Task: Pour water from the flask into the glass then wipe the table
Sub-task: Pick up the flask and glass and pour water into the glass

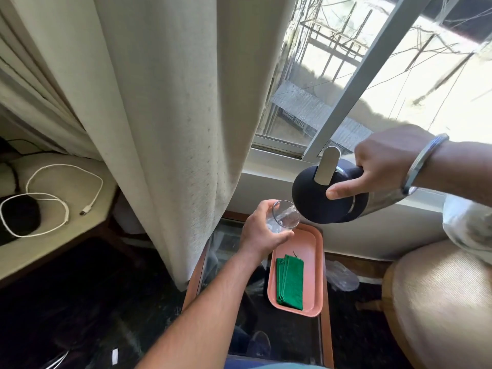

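Observation:
My left hand [262, 234] grips a clear glass [285, 217] and holds it tilted in the air above the far end of a pink tray [316, 267]. My right hand [380, 166] holds the steel flask [330, 195] by its black handle, tipped over so its black domed top meets the glass rim. Water shows inside the glass. A folded green cloth [290, 282] lies in the tray. The tray rests on a small glass-topped table [234, 246] with a wooden frame.
A cream curtain [173, 129] hangs just left of the glass. Behind the flask is a window sill [266, 169]. A beige armchair [439, 302] stands at the right, and a white cable [61, 198] lies on a ledge at the left.

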`<state>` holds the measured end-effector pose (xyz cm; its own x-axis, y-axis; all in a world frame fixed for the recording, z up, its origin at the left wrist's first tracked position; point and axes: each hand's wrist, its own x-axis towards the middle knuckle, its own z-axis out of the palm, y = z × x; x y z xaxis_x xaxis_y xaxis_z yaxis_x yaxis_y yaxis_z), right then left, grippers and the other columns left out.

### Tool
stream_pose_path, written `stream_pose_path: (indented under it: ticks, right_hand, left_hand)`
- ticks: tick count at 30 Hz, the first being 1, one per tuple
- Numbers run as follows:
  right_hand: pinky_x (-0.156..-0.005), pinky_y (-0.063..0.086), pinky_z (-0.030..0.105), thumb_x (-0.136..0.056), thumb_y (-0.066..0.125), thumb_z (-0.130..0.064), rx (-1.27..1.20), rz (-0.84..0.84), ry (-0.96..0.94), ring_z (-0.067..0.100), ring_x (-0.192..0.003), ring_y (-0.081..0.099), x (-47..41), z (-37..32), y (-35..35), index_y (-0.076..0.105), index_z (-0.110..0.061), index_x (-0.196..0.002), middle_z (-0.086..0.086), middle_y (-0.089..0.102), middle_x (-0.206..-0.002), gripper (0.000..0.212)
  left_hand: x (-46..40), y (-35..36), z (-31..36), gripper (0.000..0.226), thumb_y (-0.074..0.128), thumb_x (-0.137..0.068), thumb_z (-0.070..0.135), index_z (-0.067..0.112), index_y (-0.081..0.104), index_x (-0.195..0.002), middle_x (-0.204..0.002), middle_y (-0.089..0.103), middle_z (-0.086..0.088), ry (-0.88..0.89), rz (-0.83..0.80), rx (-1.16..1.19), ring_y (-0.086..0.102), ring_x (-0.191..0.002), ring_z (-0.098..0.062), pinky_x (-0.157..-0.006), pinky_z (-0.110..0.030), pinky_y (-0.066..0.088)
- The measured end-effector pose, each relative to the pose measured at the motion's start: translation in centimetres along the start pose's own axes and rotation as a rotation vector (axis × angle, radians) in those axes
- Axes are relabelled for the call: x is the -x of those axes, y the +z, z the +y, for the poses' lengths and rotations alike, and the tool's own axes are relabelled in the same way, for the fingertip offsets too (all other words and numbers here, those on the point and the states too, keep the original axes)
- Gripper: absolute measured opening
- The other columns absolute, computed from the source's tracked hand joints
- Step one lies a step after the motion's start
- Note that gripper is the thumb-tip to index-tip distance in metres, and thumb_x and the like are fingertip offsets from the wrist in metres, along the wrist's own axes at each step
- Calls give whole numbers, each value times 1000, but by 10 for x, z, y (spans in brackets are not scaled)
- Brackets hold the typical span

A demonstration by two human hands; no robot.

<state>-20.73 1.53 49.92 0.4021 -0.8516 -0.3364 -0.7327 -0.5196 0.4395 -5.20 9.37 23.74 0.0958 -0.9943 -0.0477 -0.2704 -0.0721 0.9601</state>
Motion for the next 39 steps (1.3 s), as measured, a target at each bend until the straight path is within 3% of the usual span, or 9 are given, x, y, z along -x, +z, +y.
stream_pose_path:
  ticks: [14, 27, 39]
  right_hand:
    - [-43, 24, 25, -31, 7, -111, 45, 32, -30, 19, -36, 27, 1, 4, -3, 38, -12, -39, -5, 29, -33, 104]
    - [-42, 24, 24, -33, 8, -111, 94, 30, -42, 17, -33, 24, 12, 5, -11, 38, -12, -37, -7, 25, -31, 104]
    - [-42, 26, 24, -35, 11, -109, 74, -7, -23, 17, -35, 31, 18, 7, -12, 45, -14, -42, -5, 34, -35, 101]
  left_hand:
    - [0, 10, -3, 73, 90, -60, 39, 39, 51, -122, -113, 66, 16, -29, -8, -42, 63, -103, -4, -89, -31, 57]
    - [2, 18, -4, 74, 91, -61, 34, 32, 53, -124, -113, 67, 12, -44, 27, -48, 65, -102, -10, -87, -36, 57]
    - [3, 17, 0, 77, 92, -59, 31, 31, 54, -125, -114, 67, 10, -39, 65, -3, 64, -103, -9, -88, -37, 57]
